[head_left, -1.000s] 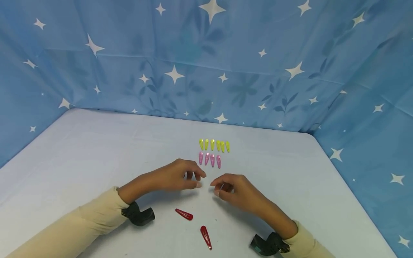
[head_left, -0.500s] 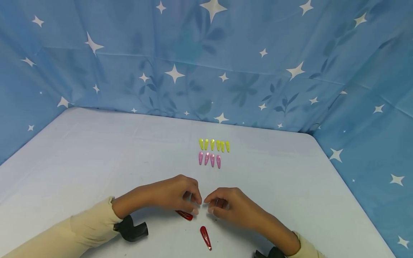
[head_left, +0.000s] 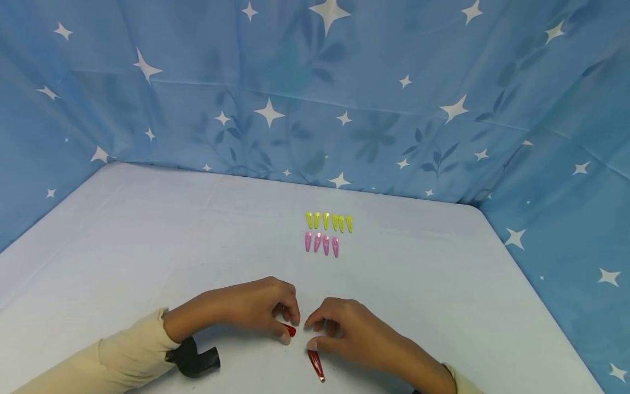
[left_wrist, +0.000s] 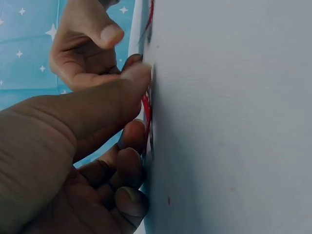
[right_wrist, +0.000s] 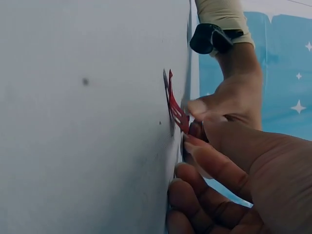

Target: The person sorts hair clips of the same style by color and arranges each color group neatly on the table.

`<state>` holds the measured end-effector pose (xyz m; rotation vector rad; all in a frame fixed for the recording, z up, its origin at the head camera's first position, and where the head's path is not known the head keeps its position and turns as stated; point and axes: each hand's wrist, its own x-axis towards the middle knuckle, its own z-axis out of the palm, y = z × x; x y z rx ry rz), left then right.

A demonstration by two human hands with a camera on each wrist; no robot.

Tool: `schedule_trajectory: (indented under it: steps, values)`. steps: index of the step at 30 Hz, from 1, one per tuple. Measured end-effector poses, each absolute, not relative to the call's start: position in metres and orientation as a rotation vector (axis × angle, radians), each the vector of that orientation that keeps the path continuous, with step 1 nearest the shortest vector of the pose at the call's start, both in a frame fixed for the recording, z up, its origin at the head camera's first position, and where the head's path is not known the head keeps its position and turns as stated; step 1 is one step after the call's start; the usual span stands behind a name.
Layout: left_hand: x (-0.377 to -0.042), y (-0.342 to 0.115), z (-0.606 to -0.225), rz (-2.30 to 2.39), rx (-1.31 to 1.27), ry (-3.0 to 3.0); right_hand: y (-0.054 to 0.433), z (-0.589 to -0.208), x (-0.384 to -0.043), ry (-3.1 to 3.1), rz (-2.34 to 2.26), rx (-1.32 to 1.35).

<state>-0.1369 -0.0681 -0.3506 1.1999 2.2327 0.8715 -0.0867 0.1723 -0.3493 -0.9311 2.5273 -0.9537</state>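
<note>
In the head view my left hand (head_left: 261,306) pinches a red snap hair clip (head_left: 291,330) low over the table, its thumb and forefinger on either side and covering much of it. Close by on the right, my right hand (head_left: 351,334) has thumb and forefinger at the wide end of a second red hair clip (head_left: 316,365). That clip's narrow end points toward me. In the right wrist view this second clip (right_wrist: 176,107) runs up to the fingertips, its wide end seemingly tipped off the surface. The left wrist view shows a red strip of clip (left_wrist: 146,109) between thumb and fingers.
Farther back on the white table (head_left: 197,219), several yellow hair clips (head_left: 326,220) form a row. Just in front of them runs a row of pink hair clips (head_left: 317,242). A blue curtain (head_left: 295,82) with stars rises behind the table.
Both hands have come down and toward me from in front of the pink row to the two red clips. The left now pinches one; the right fingertips have closed in on the other.
</note>
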Motion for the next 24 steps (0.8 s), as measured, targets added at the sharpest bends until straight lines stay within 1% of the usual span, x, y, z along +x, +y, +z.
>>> schedule_trajectory:
  steps: [11, 18, 24]
  values:
    - [-0.1343, -0.0678, -0.355, 0.892, 1.217, 2.236, 0.1714, -0.3477, -0.0801, 2.578, -0.786, -0.914]
    - [-0.134, -0.0685, -0.3562, 0.831, 1.242, 2.226, 0.1734, -0.3521, -0.0805, 2.564, -0.836, -0.952]
    - [-0.1332, -0.0685, -0.3555, 0.87, 1.243, 2.211, 0.175, -0.3537, -0.081, 2.559, -0.878, -0.988]
